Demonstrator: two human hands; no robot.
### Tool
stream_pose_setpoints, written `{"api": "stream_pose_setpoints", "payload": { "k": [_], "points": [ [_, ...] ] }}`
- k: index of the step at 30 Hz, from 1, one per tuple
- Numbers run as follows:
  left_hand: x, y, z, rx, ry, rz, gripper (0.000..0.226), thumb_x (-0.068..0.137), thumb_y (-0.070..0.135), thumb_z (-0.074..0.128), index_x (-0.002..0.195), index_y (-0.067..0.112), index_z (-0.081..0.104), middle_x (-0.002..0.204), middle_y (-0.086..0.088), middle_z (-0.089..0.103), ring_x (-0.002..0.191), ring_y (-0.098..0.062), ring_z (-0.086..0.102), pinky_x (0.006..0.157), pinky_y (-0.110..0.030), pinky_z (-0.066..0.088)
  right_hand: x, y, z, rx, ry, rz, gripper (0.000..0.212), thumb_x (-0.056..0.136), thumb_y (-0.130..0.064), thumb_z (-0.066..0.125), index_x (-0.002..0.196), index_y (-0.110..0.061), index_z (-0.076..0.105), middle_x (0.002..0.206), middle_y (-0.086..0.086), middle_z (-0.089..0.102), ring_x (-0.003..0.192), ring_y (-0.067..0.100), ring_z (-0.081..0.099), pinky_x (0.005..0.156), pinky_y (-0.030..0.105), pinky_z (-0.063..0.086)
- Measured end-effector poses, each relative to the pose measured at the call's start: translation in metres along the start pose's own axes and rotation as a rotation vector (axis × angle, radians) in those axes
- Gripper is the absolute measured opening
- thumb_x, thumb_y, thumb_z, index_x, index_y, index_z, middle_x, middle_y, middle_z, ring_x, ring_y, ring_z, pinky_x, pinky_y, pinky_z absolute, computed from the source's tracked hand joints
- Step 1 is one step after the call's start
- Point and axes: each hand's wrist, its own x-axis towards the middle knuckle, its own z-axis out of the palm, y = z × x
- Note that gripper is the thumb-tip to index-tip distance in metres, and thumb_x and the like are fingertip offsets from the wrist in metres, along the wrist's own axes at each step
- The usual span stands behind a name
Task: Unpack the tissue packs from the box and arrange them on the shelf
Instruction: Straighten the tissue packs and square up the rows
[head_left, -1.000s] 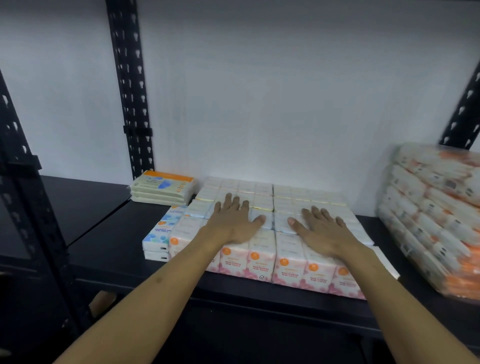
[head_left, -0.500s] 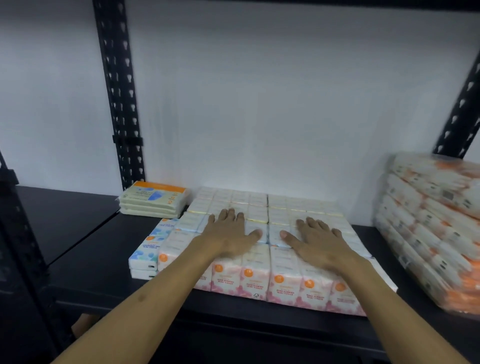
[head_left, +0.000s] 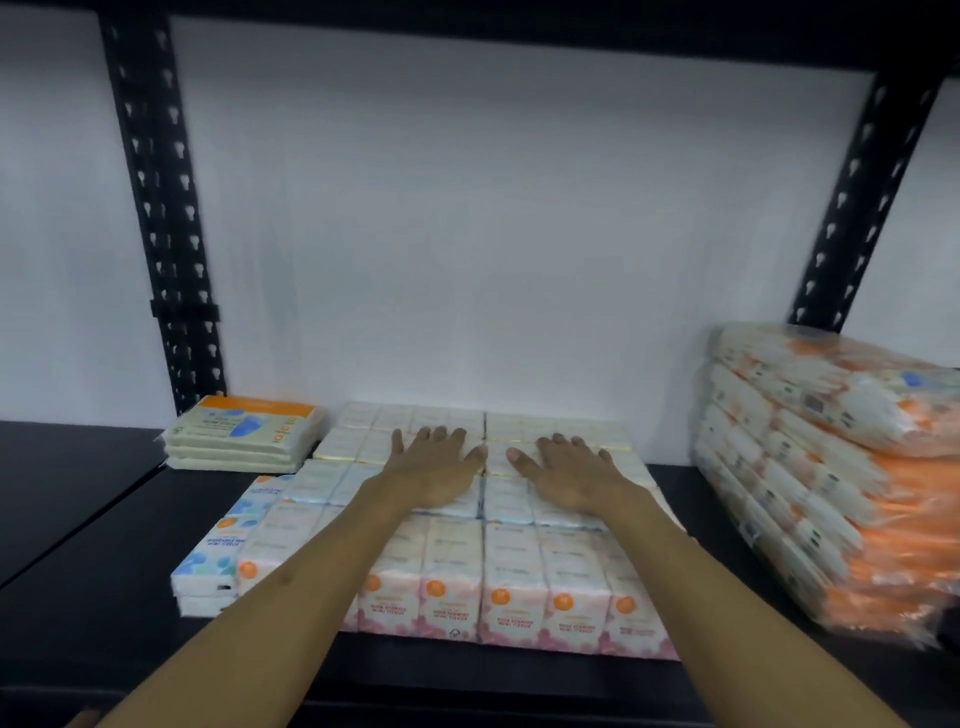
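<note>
Black shelf (head_left: 104, 597), white wall behind, slotted black uprights (head_left: 161, 218) at 10 and 2 o'clock. At 9 o'clock: stack of flat yellow-orange packs (head_left: 241, 434), near the wall. At 8 o'clock: blue-printed packs (head_left: 218, 556), touching the main block's left side. At 6 o'clock: block of tissue packs (head_left: 498, 587) in rows, pink-printed fronts facing out. Left hand (head_left: 434, 470) and right hand (head_left: 569, 475) flat on top of block, fingers straight, thumbs nearly meeting, gripping nothing. At 3 o'clock: large wrapped orange-white bundle (head_left: 831, 467), tilted.
</note>
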Motion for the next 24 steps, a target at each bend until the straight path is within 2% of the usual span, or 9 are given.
{"api": "stream_pose_setpoints", "payload": {
  "k": [4, 7, 9, 11, 14, 16, 18, 21, 24],
  "points": [
    [-0.005, 0.005, -0.013, 0.019, -0.003, 0.026, 0.073, 0.102, 0.065, 0.011, 0.162, 0.025, 0.009, 0.17, 0.001, 0.006, 0.157, -0.018, -0.002, 0.121, -0.056, -0.016, -0.021, 0.01, -0.015, 0.092, 0.031, -0.044, 0.083, 0.094, -0.076, 0.016, 0.161, -0.027, 0.014, 0.168, -0.005, 0.013, 0.155, 0.018, 0.005, 0.124, 0.05, 0.0],
    [-0.012, 0.044, -0.022, -0.032, 0.048, 0.155, 0.073, 0.101, 0.067, 0.017, 0.162, 0.026, 0.014, 0.17, 0.0, 0.006, 0.157, -0.019, 0.003, 0.125, -0.051, -0.006, -0.062, 0.031, -0.034, 0.145, 0.345, -0.104, 0.076, 0.097, -0.069, 0.032, 0.158, -0.024, 0.027, 0.163, -0.003, 0.03, 0.15, 0.017, 0.024, 0.123, 0.046, 0.012],
    [-0.021, 0.083, -0.029, -0.134, 0.084, 0.285, 0.07, 0.102, 0.065, 0.025, 0.16, 0.026, 0.023, 0.169, 0.001, 0.016, 0.154, -0.022, 0.019, 0.125, -0.042, 0.011, -0.099, 0.051, -0.046, 0.165, 0.578, -0.138, 0.065, 0.099, -0.059, 0.043, 0.152, -0.021, 0.04, 0.155, 0.0, 0.044, 0.143, 0.019, 0.035, 0.119, 0.041, 0.023],
    [-0.03, 0.127, -0.036, -0.253, 0.109, 0.408, 0.065, 0.103, 0.062, 0.03, 0.157, 0.026, 0.032, 0.164, 0.003, 0.031, 0.147, -0.022, 0.034, 0.117, -0.033, 0.024, -0.14, 0.075, -0.057, 0.22, 0.781, -0.158, 0.05, 0.1, -0.044, 0.053, 0.142, -0.017, 0.052, 0.144, 0.003, 0.054, 0.135, 0.021, 0.044, 0.113, 0.038, 0.032],
    [-0.038, 0.19, -0.043, -0.398, 0.092, 0.532, 0.06, 0.103, 0.061, 0.031, 0.154, 0.03, 0.037, 0.16, 0.006, 0.038, 0.144, -0.019, 0.039, 0.116, -0.034, 0.029, -0.193, 0.118, -0.065, 0.177, 1.073, -0.164, 0.033, 0.095, -0.023, 0.057, 0.125, -0.009, 0.06, 0.129, 0.006, 0.06, 0.121, 0.023, 0.05, 0.104, 0.03, 0.037],
    [-0.043, 0.229, -0.043, -0.497, 0.042, 0.568, 0.061, 0.103, 0.061, 0.03, 0.156, 0.031, 0.033, 0.162, 0.008, 0.034, 0.147, -0.016, 0.034, 0.118, -0.033, 0.026, -0.215, 0.15, -0.062, 0.117, 1.191, -0.103, 0.034, 0.093, -0.022, 0.055, 0.124, -0.008, 0.059, 0.132, 0.006, 0.056, 0.124, 0.024, 0.048, 0.105, 0.033, 0.038],
    [-0.044, 0.255, -0.043, -0.592, -0.004, 0.549, 0.067, 0.103, 0.063, 0.029, 0.16, 0.029, 0.023, 0.166, 0.008, 0.024, 0.151, -0.015, 0.026, 0.121, -0.035, 0.02, -0.22, 0.172, -0.053, 0.136, 1.229, -0.053, 0.044, 0.096, -0.024, 0.052, 0.135, -0.006, 0.051, 0.145, 0.008, 0.048, 0.136, 0.024, 0.04, 0.112, 0.038, 0.035],
    [-0.043, 0.293, -0.04, -0.738, -0.048, 0.452, 0.076, 0.102, 0.066, 0.027, 0.163, 0.025, 0.006, 0.169, 0.007, 0.011, 0.154, -0.017, 0.017, 0.123, -0.037, 0.015, -0.212, 0.198, -0.034, 0.107, 1.213, -0.007, 0.06, 0.102, -0.031, 0.047, 0.154, -0.005, 0.03, 0.164, 0.011, 0.025, 0.153, 0.023, 0.017, 0.123, 0.041, 0.022],
    [-0.034, 0.32, -0.037, -0.914, -0.144, 0.297, 0.086, 0.097, 0.074, 0.026, 0.163, 0.025, -0.001, 0.17, 0.004, 0.006, 0.155, -0.025, 0.017, 0.123, -0.049, 0.021, -0.188, 0.212, -0.021, 0.022, 1.166, -0.002, 0.073, 0.104, -0.031, 0.049, 0.16, -0.006, 0.01, 0.169, 0.009, 0.004, 0.156, 0.022, 0.001, 0.125, 0.051, 0.015]
  ]
}}
